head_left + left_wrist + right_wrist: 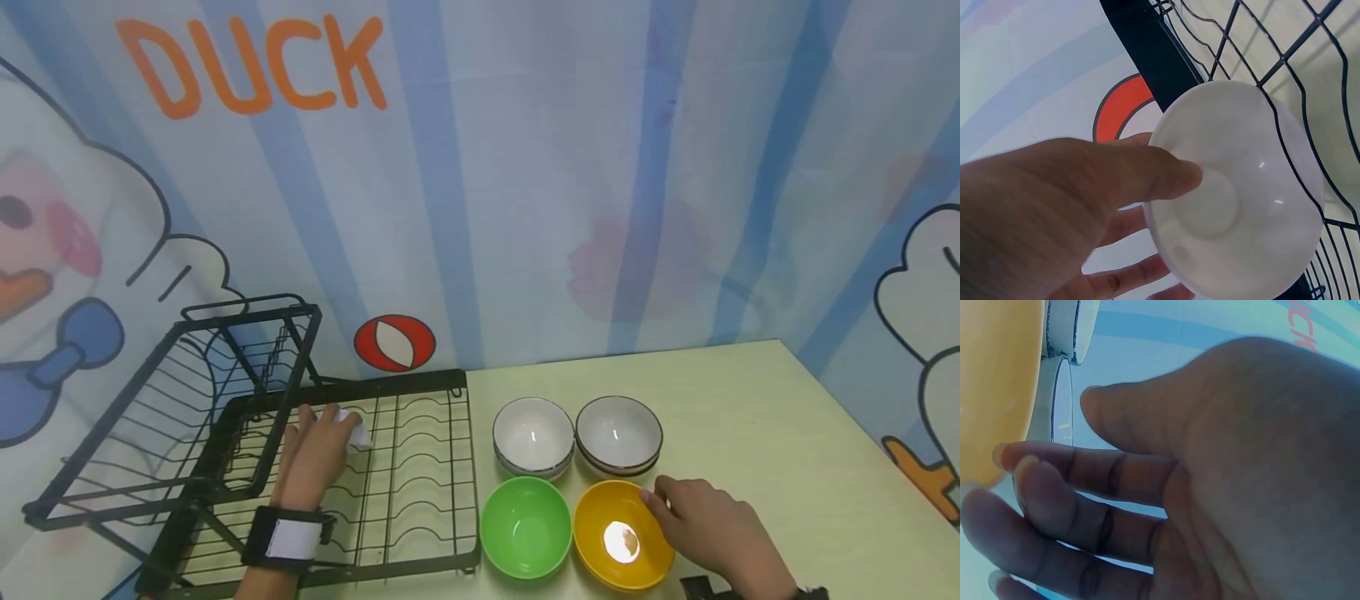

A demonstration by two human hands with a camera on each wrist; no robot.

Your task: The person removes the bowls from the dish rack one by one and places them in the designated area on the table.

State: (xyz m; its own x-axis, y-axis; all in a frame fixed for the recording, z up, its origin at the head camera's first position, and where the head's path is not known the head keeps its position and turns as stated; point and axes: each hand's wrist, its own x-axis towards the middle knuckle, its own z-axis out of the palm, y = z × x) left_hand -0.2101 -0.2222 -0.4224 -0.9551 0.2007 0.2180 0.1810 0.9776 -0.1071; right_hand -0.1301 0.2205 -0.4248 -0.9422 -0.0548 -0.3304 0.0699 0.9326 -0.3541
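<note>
My left hand (318, 454) pinches a white bowl (1235, 206) by its rim. In the left wrist view, the thumb lies on the bowl's underside, with the other fingers behind. The bowl stands on edge among the wires of the black dish rack (474, 508), mostly hidden by the hand in the head view. My right hand (708, 525) hovers at the right edge of the yellow bowl (603, 521), fingers loosely bent and thumb apart. From the right wrist view, the fingertips come close to that bowl; I cannot tell whether they touch it.
A green bowl (527, 529) sits left of the yellow one. Behind them are two stacks of white bowls, a left stack (532, 433) and a dark-rimmed right stack (618, 432). The rack's raised upper basket (258, 317) stands at the left. A printed curtain (525, 208) hangs behind.
</note>
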